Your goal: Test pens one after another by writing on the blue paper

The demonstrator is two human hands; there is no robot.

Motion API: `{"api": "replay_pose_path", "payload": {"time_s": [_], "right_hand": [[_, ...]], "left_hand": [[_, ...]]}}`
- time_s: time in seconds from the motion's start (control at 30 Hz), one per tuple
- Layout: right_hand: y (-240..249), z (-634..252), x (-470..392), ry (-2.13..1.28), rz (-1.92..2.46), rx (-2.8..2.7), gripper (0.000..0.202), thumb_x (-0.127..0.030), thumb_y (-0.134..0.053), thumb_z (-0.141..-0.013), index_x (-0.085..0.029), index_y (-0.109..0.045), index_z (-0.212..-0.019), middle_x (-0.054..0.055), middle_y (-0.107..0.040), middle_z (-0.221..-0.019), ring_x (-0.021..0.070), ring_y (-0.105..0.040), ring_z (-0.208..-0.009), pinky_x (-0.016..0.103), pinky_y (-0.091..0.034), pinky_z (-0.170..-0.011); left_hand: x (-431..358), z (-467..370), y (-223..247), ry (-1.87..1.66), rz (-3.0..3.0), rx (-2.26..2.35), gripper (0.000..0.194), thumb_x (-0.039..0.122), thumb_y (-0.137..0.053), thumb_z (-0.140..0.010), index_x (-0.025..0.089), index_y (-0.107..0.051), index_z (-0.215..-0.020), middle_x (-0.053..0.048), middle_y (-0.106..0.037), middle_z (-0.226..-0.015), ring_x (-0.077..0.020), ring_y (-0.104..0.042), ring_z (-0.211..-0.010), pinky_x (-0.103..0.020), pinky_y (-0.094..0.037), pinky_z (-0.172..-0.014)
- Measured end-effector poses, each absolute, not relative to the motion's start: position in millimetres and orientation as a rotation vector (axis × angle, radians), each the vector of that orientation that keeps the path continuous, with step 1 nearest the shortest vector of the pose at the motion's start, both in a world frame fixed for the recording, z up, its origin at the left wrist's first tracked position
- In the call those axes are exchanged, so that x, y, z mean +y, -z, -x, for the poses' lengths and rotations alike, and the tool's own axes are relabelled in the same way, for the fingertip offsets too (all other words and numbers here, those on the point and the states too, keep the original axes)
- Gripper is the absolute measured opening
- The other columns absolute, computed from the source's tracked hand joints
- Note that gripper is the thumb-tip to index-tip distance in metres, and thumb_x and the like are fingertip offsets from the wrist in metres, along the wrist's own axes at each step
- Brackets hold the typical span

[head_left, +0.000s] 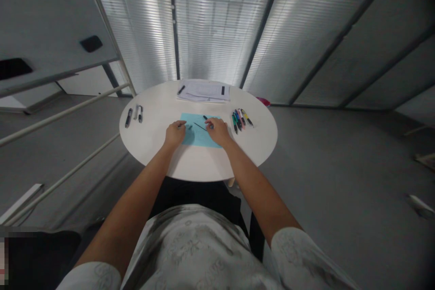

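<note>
A light blue sheet (pixel 200 141) lies on a round white table (pixel 200 163) in front of me. My left hand (pixel 175 133) is at the sheet's left edge, its fingers pinched together; a small dark bit shows at the fingertips, too small to name. Over the right part of the sheet, my right hand (pixel 218 131) has its fingers closed. A thin dark stick that looks like a pen refill (pixel 200 126) runs leftward from those fingertips. Just beyond them shows a short black pen part (pixel 205 118), partly hidden. Small dark pieces (pixel 190 127) lie between the hands.
Several coloured pens (pixel 240 119) lie right of the sheet. Black and grey pens (pixel 128 118) are at the table's left. Printed papers (pixel 204 90) rest at the far edge, with a dark marking or object on them. A metal-railed frame (pixel 68 129) stands at left.
</note>
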State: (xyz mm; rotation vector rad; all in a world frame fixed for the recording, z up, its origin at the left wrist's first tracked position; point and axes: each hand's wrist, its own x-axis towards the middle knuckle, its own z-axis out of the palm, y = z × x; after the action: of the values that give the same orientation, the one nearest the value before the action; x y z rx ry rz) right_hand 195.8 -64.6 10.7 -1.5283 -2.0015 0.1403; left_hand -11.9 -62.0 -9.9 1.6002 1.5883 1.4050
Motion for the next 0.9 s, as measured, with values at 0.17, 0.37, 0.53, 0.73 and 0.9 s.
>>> {"api": "replay_pose_path", "payload": {"time_s": [0.17,0.37,0.53,0.73,0.9], "right_hand": [[-12,-210,-52,-0.163,1.611,-1.696,0.026,-0.017,-0.047,-0.081,-0.020,-0.064,-0.100,0.006,-0.068,-0.099,0.0207,-0.059,-0.095,0.033,-0.042,-0.085],[-9,-221,-45,-0.330,1.788,-1.410,0.024,-0.021,-0.044,-0.081,-0.019,-0.065,-0.093,0.009,-0.070,-0.094,0.0222,-0.062,-0.089,0.032,-0.045,-0.079],[-8,-219,-46,-0.292,1.846,-1.459,0.024,-0.020,-0.045,-0.079,-0.018,-0.065,-0.091,0.012,-0.069,-0.095,0.0241,-0.061,-0.091,0.033,-0.045,-0.080],[-6,-220,-44,-0.274,1.855,-1.496,0.023,-0.019,-0.045,-0.077,-0.019,-0.066,-0.088,0.011,-0.068,-0.093,0.0238,-0.061,-0.090,0.034,-0.046,-0.080],[-3,-219,-44,-0.243,1.823,-1.523,0.023,-0.021,-0.047,-0.079,-0.019,-0.066,-0.091,0.011,-0.068,-0.094,0.0224,-0.061,-0.090,0.033,-0.046,-0.080]], "left_hand": [[-56,16,15,-1.601,-1.360,1.498,0.022,0.019,-0.055,-0.071,0.021,-0.071,-0.086,-0.007,-0.069,-0.088,-0.0190,-0.062,-0.083,-0.033,-0.049,-0.078],[-54,16,10,-1.683,-1.012,1.337,0.018,0.021,-0.055,-0.068,0.021,-0.067,-0.081,-0.004,-0.064,-0.082,-0.0126,-0.060,-0.070,-0.027,-0.049,-0.065],[-52,19,9,-1.705,-0.829,1.241,0.015,0.019,-0.054,-0.066,0.020,-0.062,-0.079,-0.003,-0.060,-0.080,-0.0098,-0.059,-0.066,-0.027,-0.050,-0.067],[-49,20,12,-1.694,-0.809,1.245,0.015,0.018,-0.053,-0.067,0.020,-0.060,-0.080,-0.003,-0.058,-0.082,-0.0094,-0.058,-0.065,-0.028,-0.051,-0.068],[-49,20,13,-1.705,-0.800,1.230,0.016,0.016,-0.052,-0.067,0.020,-0.061,-0.079,-0.004,-0.058,-0.083,-0.0090,-0.058,-0.064,-0.027,-0.052,-0.068]]}}
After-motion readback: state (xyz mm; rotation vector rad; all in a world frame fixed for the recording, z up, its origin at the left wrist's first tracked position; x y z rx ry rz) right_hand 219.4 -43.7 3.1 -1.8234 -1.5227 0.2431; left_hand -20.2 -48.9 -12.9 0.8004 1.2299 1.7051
